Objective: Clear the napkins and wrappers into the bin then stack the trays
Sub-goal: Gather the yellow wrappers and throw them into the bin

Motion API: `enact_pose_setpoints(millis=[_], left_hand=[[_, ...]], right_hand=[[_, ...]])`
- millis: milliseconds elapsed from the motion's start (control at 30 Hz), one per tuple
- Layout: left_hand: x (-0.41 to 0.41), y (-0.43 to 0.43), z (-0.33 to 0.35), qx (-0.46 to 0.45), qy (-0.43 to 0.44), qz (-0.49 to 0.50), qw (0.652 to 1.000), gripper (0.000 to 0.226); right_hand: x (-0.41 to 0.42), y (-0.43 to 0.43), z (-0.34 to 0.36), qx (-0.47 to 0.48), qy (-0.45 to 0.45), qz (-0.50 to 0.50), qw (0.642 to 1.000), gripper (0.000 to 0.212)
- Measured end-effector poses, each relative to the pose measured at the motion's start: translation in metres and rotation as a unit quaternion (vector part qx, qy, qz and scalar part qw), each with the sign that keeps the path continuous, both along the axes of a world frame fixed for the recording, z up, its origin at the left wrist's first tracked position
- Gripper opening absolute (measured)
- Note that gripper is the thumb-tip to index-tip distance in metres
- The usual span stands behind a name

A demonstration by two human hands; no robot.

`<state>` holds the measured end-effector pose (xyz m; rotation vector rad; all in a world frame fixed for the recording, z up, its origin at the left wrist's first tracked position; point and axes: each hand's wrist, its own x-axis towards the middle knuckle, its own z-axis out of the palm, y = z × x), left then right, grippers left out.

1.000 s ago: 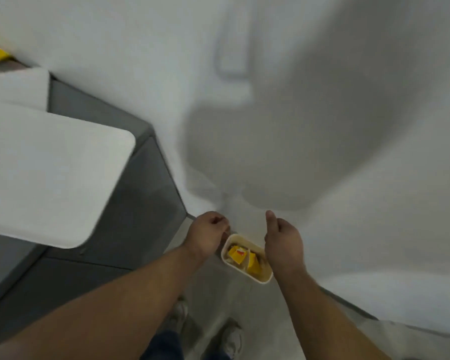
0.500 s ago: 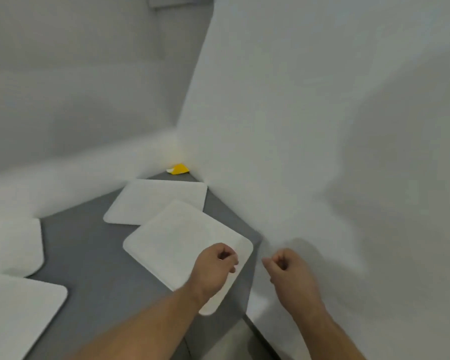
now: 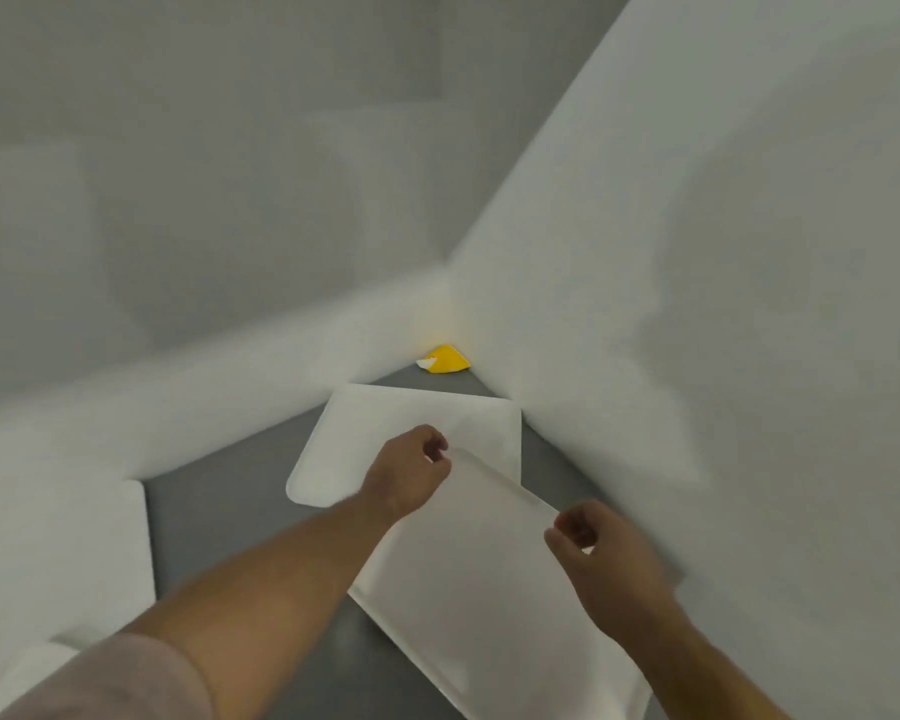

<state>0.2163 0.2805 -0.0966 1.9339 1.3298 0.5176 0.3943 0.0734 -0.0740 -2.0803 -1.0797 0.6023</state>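
A yellow wrapper [image 3: 445, 360] lies in the far corner of the grey table [image 3: 230, 511], against the white walls. A white tray [image 3: 385, 433] lies flat just in front of it. A nearer tray [image 3: 479, 589] overlaps that tray's near corner and looks darker, as if tilted. My left hand [image 3: 411, 475] is curled at the left end of the nearer tray's far edge. My right hand [image 3: 604, 558] is curled at the right end of the same edge. Both seem to pinch the rim. The bin is out of view.
Another white tray [image 3: 58, 553] lies at the left, and a further tray [image 3: 22, 678] shows at the bottom left corner. White walls close in the table at the back and along the right side.
The view swung from the bin on the floor up to the table. Both hands moved forward from empty fists to the nearer tray's far edge, and that tray now looks darker.
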Motion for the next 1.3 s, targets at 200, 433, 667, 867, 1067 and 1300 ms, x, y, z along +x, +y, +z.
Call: enact_pose_setpoints(millis=[200,433,667,867,1067,1300], left_hand=[[0.020,0.109,-0.014,0.077,0.120,-0.049,0.989,0.036],[0.064,0.197,-0.038,0.140,0.269,-0.128,0.944,0.046],[0.109,0.253,-0.057,0.191,0.360,-0.162,0.899,0.044],[0.118,0.281,-0.084,0.172,0.364,-0.161,0.901,0.045],[0.123,0.276,-0.083,0.245,0.412,-0.181,0.859,0.032],[0.108,0.229,-0.052,0.279,0.283,-0.192,0.897,0.036]], right_hand=[[-0.008,0.057,-0.009,0.000,-0.041,0.031,0.999,0.015],[-0.008,0.080,-0.047,-0.012,-0.017,0.037,0.999,0.024],[0.015,0.076,-0.071,-0.049,-0.026,-0.010,0.998,0.041],[0.027,0.075,-0.083,-0.062,-0.038,-0.047,0.996,0.041],[0.023,0.076,-0.087,-0.048,-0.034,-0.041,0.997,0.052],[0.029,0.074,-0.075,-0.003,0.005,-0.042,0.999,0.043]])
